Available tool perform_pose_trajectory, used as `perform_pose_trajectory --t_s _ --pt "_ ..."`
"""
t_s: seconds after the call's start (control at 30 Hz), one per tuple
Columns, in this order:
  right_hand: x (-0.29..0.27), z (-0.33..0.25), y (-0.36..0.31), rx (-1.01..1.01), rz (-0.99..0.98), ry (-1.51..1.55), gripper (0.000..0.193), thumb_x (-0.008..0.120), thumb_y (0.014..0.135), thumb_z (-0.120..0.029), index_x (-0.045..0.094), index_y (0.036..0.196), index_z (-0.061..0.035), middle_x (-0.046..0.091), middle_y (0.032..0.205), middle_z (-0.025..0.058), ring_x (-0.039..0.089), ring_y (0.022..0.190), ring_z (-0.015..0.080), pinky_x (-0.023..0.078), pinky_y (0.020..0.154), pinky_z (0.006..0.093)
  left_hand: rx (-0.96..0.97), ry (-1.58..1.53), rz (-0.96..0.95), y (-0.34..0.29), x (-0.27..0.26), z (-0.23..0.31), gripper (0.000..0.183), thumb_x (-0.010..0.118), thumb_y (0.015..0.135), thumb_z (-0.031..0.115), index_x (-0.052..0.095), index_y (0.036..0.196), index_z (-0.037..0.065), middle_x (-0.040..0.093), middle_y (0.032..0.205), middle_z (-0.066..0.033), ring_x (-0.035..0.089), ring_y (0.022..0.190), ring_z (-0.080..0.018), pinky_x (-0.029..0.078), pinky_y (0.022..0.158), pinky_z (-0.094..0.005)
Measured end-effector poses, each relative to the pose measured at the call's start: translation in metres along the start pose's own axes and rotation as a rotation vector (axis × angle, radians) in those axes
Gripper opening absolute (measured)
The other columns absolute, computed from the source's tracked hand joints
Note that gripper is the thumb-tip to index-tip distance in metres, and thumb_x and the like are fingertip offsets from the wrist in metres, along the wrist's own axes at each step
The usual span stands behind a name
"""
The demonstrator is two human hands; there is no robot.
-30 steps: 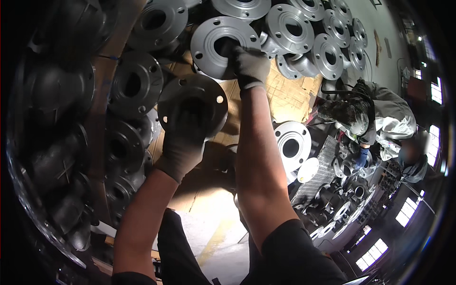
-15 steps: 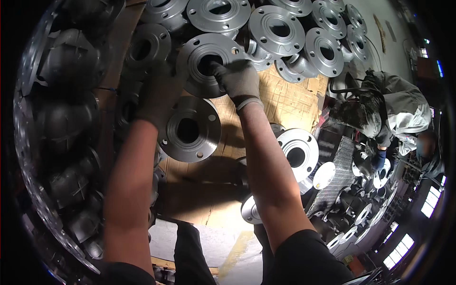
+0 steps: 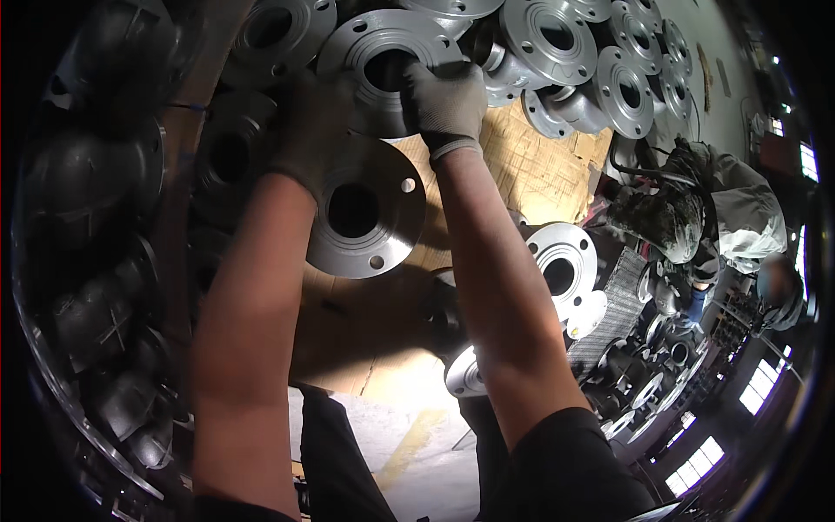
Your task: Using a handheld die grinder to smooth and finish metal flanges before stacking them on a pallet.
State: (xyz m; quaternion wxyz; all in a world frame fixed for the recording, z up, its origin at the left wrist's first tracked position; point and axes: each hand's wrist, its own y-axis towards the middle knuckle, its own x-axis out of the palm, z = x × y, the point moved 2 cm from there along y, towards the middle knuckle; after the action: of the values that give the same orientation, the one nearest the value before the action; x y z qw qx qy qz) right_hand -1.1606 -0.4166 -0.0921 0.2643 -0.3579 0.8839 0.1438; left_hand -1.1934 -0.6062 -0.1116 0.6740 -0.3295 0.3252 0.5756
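A grey cast-metal flanged fitting with bolt holes and a dark round bore lies at the upper middle. My right hand, in a grey knitted glove, grips its right side, the thumb at the bore's edge. On the fitting's left side is my gloved left hand, in deep shadow; its fingers cannot be made out. Just nearer, partly below the left hand, another flanged fitting shows its face upward. A third flanged fitting sits left of my left hand, in shade.
Similar fittings crowd the far side, on brown cardboard. Dark castings are stacked along the left. More flanges stand by my right forearm. At the right a person bends over other fittings.
The whole view has shifted, so most things sit higher in the picture. Both hands stay at the same fitting, which appears slightly farther from the flanged fitting nearer me.
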Motion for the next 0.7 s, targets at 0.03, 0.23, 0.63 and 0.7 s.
perform_pose_trajectory --t_s 0.03,0.23,0.63,0.7 --pt "0.0 -0.002 0.0 -0.03 0.007 0.007 0.049 0.088 0.078 -0.04 0.076 0.082 0.0073 0.078 0.09 0.0276 0.078 0.094 0.0425 0.06 0.089 0.0474 -0.025 -0.018 0.021 0.0 -0.004 0.005 0.039 0.07 0.102 0.028 0.075 0.131 0.003 0.066 0.144 -0.0285 0.066 0.132 -0.0471 0.051 0.115 -0.0514" --pt "-0.019 -0.014 0.017 -0.357 -0.302 -0.163 0.048 0.087 0.088 -0.047 0.08 0.082 0.0 0.077 0.077 0.0199 0.078 0.075 0.0393 0.061 0.076 0.0472 0.503 0.645 -0.326 0.01 -0.012 0.008 0.05 0.074 0.096 0.021 0.067 0.141 0.0 0.075 0.13 -0.025 0.075 0.119 -0.0413 0.057 0.108 -0.0475" --pt "-0.345 0.133 -0.026 0.083 -0.271 -0.216 0.066 0.092 0.092 -0.028 0.062 0.139 0.0074 0.076 0.126 0.0241 0.076 0.116 0.0331 0.06 0.094 0.0402 0.273 -0.084 -0.259 -0.211 -0.014 0.149 0.057 0.075 0.103 0.021 0.055 0.151 -0.004 0.066 0.145 -0.0243 0.068 0.129 -0.038 0.056 0.109 -0.0467" --pt "-0.358 0.165 -0.055 0.307 -0.369 -0.153 0.075 0.092 0.092 -0.033 0.058 0.143 0.0088 0.073 0.131 0.0259 0.074 0.118 0.0344 0.06 0.097 0.0413 -0.153 -0.374 -0.475 -0.245 0.033 0.163 0.065 0.08 0.1 0.026 0.054 0.151 -0.006 0.068 0.142 -0.0247 0.069 0.128 -0.0375 0.057 0.107 -0.0462"
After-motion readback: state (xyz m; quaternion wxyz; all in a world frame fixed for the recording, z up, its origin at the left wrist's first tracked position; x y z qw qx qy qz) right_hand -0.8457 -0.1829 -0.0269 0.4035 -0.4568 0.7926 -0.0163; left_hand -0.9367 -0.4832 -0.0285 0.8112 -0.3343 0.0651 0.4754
